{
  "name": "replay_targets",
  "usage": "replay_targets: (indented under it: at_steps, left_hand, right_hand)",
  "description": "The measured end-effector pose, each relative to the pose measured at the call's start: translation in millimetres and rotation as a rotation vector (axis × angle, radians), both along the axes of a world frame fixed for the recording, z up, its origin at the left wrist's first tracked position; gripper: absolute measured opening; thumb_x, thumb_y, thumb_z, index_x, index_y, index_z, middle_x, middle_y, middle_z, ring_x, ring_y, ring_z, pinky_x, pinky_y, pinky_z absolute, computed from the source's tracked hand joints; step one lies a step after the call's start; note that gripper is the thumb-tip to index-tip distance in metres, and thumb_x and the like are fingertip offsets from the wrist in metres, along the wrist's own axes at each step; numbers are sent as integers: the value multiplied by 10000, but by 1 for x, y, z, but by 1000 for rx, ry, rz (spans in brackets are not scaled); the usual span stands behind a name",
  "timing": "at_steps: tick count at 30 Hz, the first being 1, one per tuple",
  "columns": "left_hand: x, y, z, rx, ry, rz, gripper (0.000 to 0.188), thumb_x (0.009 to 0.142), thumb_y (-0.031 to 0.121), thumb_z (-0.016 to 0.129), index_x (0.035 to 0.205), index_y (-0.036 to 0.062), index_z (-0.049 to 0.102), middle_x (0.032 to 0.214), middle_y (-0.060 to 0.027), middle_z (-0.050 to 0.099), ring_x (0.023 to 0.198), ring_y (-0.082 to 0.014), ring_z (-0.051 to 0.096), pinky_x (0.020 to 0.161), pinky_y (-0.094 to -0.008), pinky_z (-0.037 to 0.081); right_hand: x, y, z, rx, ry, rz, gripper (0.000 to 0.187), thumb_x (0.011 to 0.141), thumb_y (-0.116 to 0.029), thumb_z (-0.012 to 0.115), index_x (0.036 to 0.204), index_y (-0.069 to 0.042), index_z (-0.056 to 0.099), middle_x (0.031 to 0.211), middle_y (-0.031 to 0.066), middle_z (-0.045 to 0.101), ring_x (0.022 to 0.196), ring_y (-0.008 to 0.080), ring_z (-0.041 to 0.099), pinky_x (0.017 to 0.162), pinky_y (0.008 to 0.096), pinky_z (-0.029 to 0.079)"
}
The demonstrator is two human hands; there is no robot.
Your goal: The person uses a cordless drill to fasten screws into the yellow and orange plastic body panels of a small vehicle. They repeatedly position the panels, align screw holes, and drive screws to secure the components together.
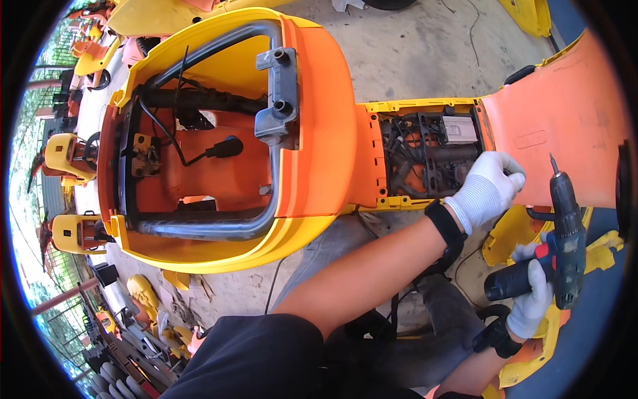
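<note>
My left hand [489, 187], in a white knit glove, is over the near right corner of an uncovered compartment. Its fingers are curled together, and whatever they may hold is too small or hidden to make out. My right hand [533, 296], also gloved, grips a cordless drill [567, 229] by its handle, the thin bit pointing up and away from me. Inside the compartment sit black wiring [401, 143] and a silver metal box [458, 130]. The compartment belongs to an orange and yellow ride-on vehicle body [319, 126]. Beside my left hand lies its smooth orange panel [555, 133].
To the left, the body's wide opening is framed by a bent black tube [206, 229], with a cable and black plug [224, 147] inside. Yellow shell parts [508, 239] lie on the floor at right. More yellow vehicles [70, 156] stand at far left.
</note>
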State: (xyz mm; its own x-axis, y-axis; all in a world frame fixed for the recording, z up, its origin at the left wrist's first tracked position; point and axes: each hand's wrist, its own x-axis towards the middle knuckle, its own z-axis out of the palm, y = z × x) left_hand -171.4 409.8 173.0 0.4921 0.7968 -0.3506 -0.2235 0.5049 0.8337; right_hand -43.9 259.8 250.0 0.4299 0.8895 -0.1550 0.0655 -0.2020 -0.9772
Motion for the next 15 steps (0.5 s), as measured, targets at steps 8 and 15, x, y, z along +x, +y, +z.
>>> replay_targets:
  at_steps: [8, 15]
  left_hand:
    - [-36, 13, 10, -133, -170, 110, 194, 971, 164, 630, 1020, -23, 649, 811, -9, 636, 616, -57, 566, 597, -223, 500]
    - [-81, 8, 10, -58, -201, 169, 159, 990, 138, 598, 1021, -11, 645, 858, -19, 639, 682, -79, 571, 648, -223, 499]
  right_hand:
    - [2, 23, -7, -55, 7, 186, 463, 896, -181, 636, 1268, 58, 500, 824, 55, 547, 751, 166, 540, 752, 328, 476]
    - [-24, 41, 1, -163, -99, 254, 390, 843, -95, 637, 1179, 81, 545, 764, 84, 615, 704, 184, 602, 728, 314, 512]
